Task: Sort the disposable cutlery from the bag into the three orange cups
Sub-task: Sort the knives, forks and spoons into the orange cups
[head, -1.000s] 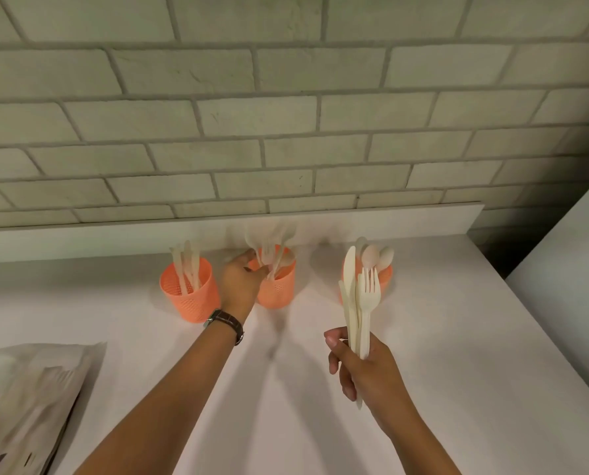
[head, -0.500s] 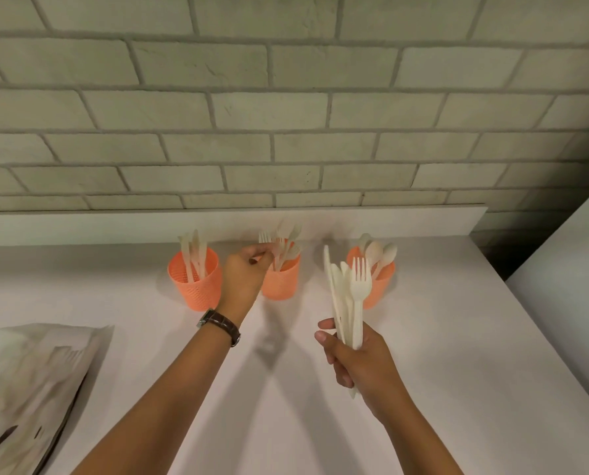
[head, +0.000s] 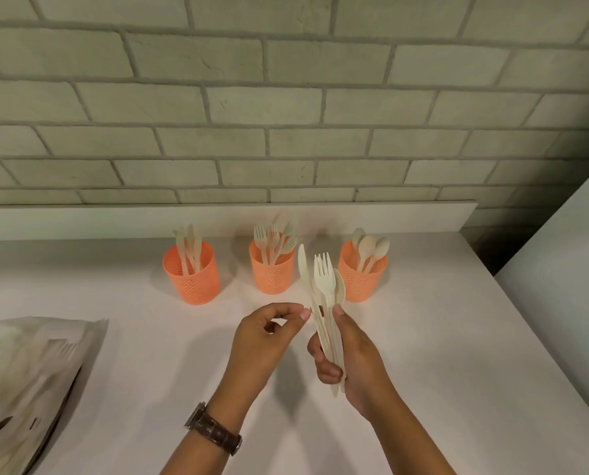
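White bench (head: 457, 337): right hand (head: 353, 354) clasps an upright bundle of cream plastic cutlery (head: 323, 296), tips toward three orange mesh cups (head: 271, 277) at the back edge; left hand (head: 264, 337), empty, thumb and forefinger parted, just beside it.

Kitchen-like counter, white worktop (head: 457, 337), pale brick wall (head: 286, 97) behind, orange cups (head: 271, 274) of disposable cutlery (head: 272, 241)

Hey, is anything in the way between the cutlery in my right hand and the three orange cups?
Nothing visible. The cutlery bundle in the right hand is held up in front of the orange cups, with only counter between. The left hand is beside it.
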